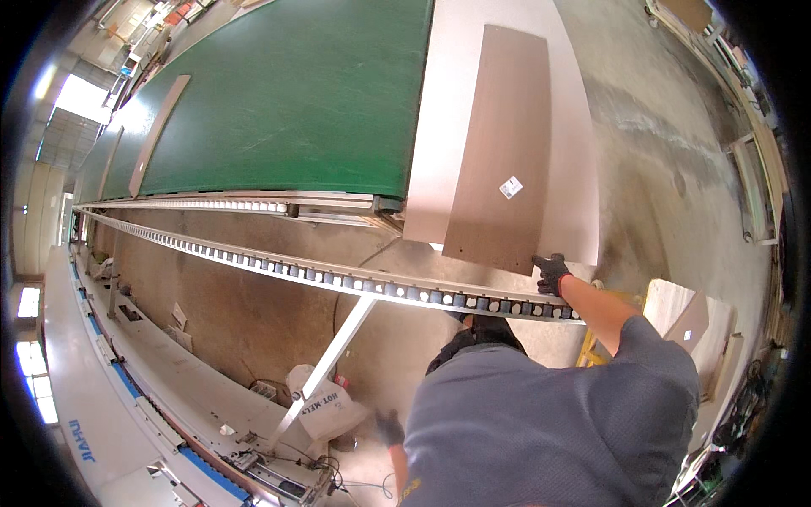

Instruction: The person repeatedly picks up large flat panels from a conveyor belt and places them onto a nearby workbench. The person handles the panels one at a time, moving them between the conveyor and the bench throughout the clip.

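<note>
We see a long brown panel (507, 110) at 1 o'clock, lying flat on a pale surface (576, 169), with its long sides pointing roughly from 12 to 6. A small white label (510, 187) sits on the panel, toward 6 o'clock from its middle.

Our right hand (552, 274), in a dark glove, is at 3 o'clock. Its fingers are bent at the panel's near right corner — we cannot tell whether they grip the edge or only rest against it. Our left hand (389, 428), also gloved, hangs at 6 o'clock, well apart from the panel; it is blurred, so we cannot tell how far open it is or whether it holds anything.

A narrow rail of rollers (338, 277) runs from 9 o'clock across to 4, its end just beside our right hand. A broad green belt (296, 101) spreads out at 11 o'clock, with two narrow strips (159, 137) lying on it toward 10. At 7 o'clock a white bag (329, 410) is on the floor (253, 338) — near a slanting white leg (334, 355).
</note>
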Tool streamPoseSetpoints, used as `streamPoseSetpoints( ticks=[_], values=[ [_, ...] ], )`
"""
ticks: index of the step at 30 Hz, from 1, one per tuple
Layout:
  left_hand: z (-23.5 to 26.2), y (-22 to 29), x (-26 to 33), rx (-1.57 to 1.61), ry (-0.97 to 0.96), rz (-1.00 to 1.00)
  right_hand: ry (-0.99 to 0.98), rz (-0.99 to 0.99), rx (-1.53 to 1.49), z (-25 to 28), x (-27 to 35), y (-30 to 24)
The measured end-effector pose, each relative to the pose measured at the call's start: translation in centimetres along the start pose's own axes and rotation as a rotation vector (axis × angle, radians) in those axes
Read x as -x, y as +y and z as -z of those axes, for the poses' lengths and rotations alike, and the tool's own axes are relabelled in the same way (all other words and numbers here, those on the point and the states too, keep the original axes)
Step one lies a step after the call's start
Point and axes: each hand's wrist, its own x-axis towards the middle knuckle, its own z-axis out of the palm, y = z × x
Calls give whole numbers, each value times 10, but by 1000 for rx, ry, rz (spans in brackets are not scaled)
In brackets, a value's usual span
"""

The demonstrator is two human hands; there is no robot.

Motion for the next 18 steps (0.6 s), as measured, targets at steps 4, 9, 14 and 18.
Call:
streamPoseSetpoints(
  ticks=[4,9,14,18],
  values=[
    [-24,-17,-1,63,-92,-256,-393,-386,-428,3,-33,7],
    [-5,18,10,562,-140,234,-640,-140,-411,-6,-56,17],
    [40,51,-5,642,-98,246,-1271,154,-615,19,-103,25],
    [80,96,-26,833,-54,-155,-809,243,-486,-33,99,-65]
  ],
)
